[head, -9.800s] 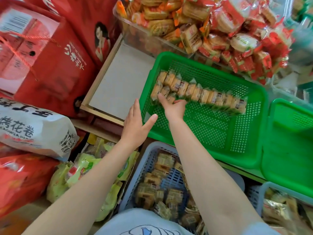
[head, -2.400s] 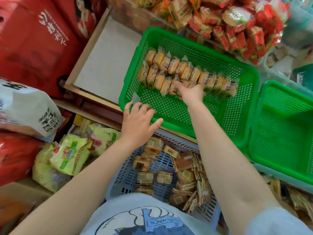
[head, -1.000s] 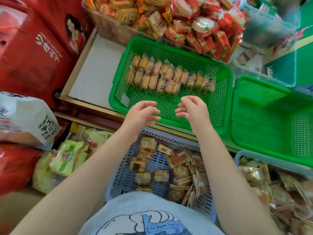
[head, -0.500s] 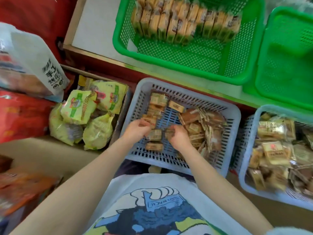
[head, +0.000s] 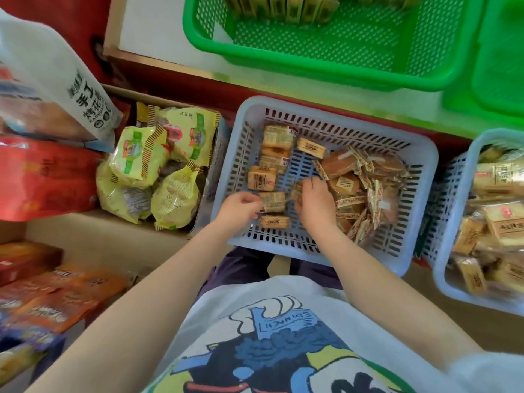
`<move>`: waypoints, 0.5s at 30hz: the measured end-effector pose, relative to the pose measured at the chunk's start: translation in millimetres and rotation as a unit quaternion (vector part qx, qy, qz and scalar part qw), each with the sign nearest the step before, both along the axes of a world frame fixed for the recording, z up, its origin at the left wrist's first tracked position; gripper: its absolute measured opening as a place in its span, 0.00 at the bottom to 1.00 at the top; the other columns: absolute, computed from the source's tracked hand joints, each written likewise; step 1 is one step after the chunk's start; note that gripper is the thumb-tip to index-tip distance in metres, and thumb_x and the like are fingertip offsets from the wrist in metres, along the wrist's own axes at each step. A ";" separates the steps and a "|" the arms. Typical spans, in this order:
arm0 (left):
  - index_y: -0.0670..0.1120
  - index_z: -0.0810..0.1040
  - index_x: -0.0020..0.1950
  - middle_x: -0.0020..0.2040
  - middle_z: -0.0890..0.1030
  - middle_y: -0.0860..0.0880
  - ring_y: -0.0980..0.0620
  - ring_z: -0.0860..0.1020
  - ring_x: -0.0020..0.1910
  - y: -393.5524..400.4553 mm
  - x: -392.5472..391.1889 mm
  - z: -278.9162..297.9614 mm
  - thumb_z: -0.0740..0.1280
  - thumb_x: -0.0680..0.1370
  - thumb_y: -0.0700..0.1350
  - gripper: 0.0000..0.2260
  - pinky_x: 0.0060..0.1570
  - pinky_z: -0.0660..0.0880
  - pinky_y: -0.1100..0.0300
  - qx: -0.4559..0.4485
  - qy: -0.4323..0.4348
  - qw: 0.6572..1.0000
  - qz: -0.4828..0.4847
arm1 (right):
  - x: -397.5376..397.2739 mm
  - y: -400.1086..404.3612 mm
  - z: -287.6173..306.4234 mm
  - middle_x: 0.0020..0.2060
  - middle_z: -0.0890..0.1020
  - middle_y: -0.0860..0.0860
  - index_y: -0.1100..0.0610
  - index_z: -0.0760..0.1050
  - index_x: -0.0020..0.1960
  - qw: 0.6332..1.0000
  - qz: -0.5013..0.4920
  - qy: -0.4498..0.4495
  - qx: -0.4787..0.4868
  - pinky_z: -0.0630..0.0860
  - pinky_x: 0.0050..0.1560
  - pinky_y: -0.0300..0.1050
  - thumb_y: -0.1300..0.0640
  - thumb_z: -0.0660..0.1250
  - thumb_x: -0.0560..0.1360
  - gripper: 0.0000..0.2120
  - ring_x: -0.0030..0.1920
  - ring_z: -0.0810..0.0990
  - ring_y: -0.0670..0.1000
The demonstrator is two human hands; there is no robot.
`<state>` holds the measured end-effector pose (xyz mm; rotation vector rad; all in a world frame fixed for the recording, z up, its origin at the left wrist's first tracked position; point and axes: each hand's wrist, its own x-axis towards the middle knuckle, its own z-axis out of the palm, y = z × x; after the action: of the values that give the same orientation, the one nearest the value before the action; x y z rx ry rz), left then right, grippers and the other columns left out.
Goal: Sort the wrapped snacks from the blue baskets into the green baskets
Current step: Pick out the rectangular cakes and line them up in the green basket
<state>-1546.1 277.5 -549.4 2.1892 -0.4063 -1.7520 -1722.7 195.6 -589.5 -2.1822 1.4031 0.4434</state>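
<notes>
A blue basket [head: 329, 113] in front of my lap holds several tan rectangular wrapped snacks [head: 262, 178] on its left side and round brown wrapped cakes [head: 347, 181] on its right. My left hand [head: 241, 208] curls its fingers round the end of one rectangular snack [head: 273, 202] near the basket's front. My right hand [head: 314, 204] grips another small snack [head: 296, 190] in the middle. Above, a green basket [head: 312, 62] holds a row of upright snacks [head: 286, 8] at its far side. A second green basket [head: 499, 80] stands at the right.
A second blue basket [head: 450, 222] full of wrapped snacks sits at the right. A cardboard box with yellow-green bags [head: 158, 165] lies left of the basket. A white bag [head: 56, 89], red packs [head: 42, 177] and orange boxes [head: 51, 302] crowd the left side.
Both hands have left the green basket and dropped into the blue basket, where each has closed on a snack. The view has tilted down.
</notes>
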 end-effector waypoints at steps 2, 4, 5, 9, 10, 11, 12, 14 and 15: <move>0.49 0.78 0.58 0.55 0.80 0.49 0.49 0.79 0.56 -0.2 -3.7 -5.1 0.65 0.81 0.48 0.08 0.61 0.76 0.48 0.010 -0.012 1.000 -0.001 | -0.9 -3.0 13.5 0.63 0.73 0.59 0.62 0.70 0.69 0.994 -0.073 -0.079 0.005 0.72 0.62 0.53 0.55 0.73 0.74 0.27 0.65 0.69 0.59; 0.48 0.77 0.62 0.55 0.78 0.49 0.48 0.76 0.56 -1.6 -7.9 -10.3 0.62 0.82 0.49 0.11 0.55 0.74 0.54 0.021 -0.025 0.999 -0.028 | 0.7 -8.9 24.2 0.64 0.74 0.56 0.58 0.71 0.70 0.987 -0.109 -0.099 0.068 0.70 0.66 0.56 0.48 0.72 0.73 0.29 0.67 0.70 0.58; 0.46 0.76 0.64 0.54 0.77 0.49 0.49 0.75 0.53 -2.6 -9.3 -12.3 0.60 0.83 0.49 0.13 0.52 0.72 0.56 0.034 -0.031 0.998 -0.047 | 3.1 -12.4 28.4 0.65 0.74 0.55 0.56 0.71 0.71 0.982 -0.110 -0.087 0.123 0.69 0.67 0.58 0.45 0.70 0.74 0.29 0.68 0.69 0.57; 0.40 0.77 0.61 0.43 0.79 0.46 0.49 0.76 0.40 -3.7 -13.0 -25.1 0.60 0.81 0.49 0.16 0.41 0.72 0.58 0.077 -0.013 0.996 -0.046 | 14.8 -9.3 27.5 0.71 0.74 0.53 0.54 0.69 0.75 0.953 -0.072 -0.066 0.286 0.71 0.64 0.44 0.47 0.66 0.78 0.28 0.70 0.72 0.53; 0.41 0.78 0.61 0.47 0.81 0.44 0.47 0.79 0.43 -3.4 -13.1 -30.7 0.61 0.81 0.52 0.18 0.46 0.75 0.56 0.089 0.015 0.996 -0.004 | 17.2 -5.0 24.4 0.71 0.74 0.52 0.55 0.68 0.76 0.948 -0.072 -0.067 0.302 0.71 0.61 0.43 0.48 0.66 0.78 0.27 0.69 0.74 0.53; 0.43 0.77 0.64 0.55 0.82 0.42 0.45 0.80 0.50 -2.8 -12.5 -37.0 0.61 0.80 0.55 0.20 0.55 0.77 0.53 0.104 0.038 0.993 0.045 | 18.7 -0.4 19.7 0.70 0.75 0.52 0.55 0.68 0.75 0.943 -0.092 -0.068 0.314 0.71 0.58 0.43 0.48 0.67 0.79 0.27 0.66 0.75 0.53; 0.44 0.75 0.67 0.62 0.79 0.42 0.44 0.79 0.57 -0.9 -11.4 -43.3 0.60 0.80 0.58 0.22 0.61 0.76 0.50 0.115 0.050 0.989 0.078 | 20.1 4.4 16.7 0.67 0.76 0.52 0.56 0.68 0.74 0.936 -0.123 -0.070 0.323 0.72 0.55 0.43 0.47 0.67 0.79 0.27 0.62 0.76 0.53; 0.47 0.72 0.71 0.67 0.77 0.44 0.43 0.78 0.62 3.5 -9.7 -50.7 0.59 0.79 0.63 0.27 0.65 0.74 0.47 0.119 0.069 0.984 0.113 | 21.2 13.3 11.0 0.62 0.77 0.52 0.56 0.70 0.70 0.924 -0.184 -0.078 0.326 0.70 0.50 0.43 0.45 0.67 0.79 0.24 0.55 0.75 0.51; 0.47 0.72 0.71 0.66 0.77 0.44 0.43 0.78 0.61 3.7 -9.8 -45.6 0.60 0.77 0.65 0.29 0.65 0.74 0.47 0.123 0.076 0.983 0.116 | 20.8 17.1 8.2 0.60 0.77 0.51 0.56 0.71 0.68 0.921 -0.201 -0.083 0.324 0.69 0.49 0.43 0.45 0.66 0.80 0.22 0.53 0.75 0.50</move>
<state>-1555.9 281.2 -594.9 2.1359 0.1045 -1.9023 -1701.9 212.8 -581.3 -1.3323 1.3209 0.4700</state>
